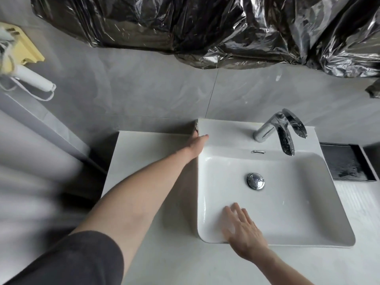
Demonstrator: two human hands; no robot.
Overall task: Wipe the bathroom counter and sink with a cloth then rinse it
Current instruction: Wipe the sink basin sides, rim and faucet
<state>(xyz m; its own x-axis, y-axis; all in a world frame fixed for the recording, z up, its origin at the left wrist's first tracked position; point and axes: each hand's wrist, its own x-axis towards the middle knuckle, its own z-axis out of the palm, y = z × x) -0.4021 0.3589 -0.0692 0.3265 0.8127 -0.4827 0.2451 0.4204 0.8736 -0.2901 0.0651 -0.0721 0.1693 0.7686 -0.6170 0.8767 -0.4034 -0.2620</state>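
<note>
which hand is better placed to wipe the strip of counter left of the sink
Left. The left hand already reaches to the white counter beside the white rectangular sink's back left corner; the right hand lies flat on the front rim.

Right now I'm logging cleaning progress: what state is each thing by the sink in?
White ceramic sink: holds no standing water, walls wet.
Chrome drain stopper: sits in the drain.
Chrome lever faucet: no water running.
Left hand: reaches the sink's back left corner; cloth barely visible there.
Right hand: fingers straight, flat on the sink's front rim.
Black tray: speckled with droplets.
</note>
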